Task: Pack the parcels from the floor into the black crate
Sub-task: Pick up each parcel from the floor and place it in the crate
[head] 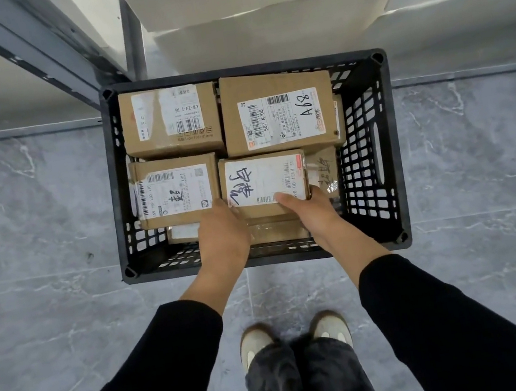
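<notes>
Head view, both hands, left (pixel 221 231) and right (pixel 311 210), gripping a labelled cardboard parcel (pixel 264 182), inside slotted black plastic crate (pixel 365 158).

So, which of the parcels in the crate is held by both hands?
The near-right parcel with large black handwriting on its label; the left hand and right hand grip its near edge. The others lie untouched.

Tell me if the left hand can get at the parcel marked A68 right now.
Probably yes: the A68 parcel lies uncovered on top in the black crate, but the left hand must first release the handwritten parcel.
</notes>
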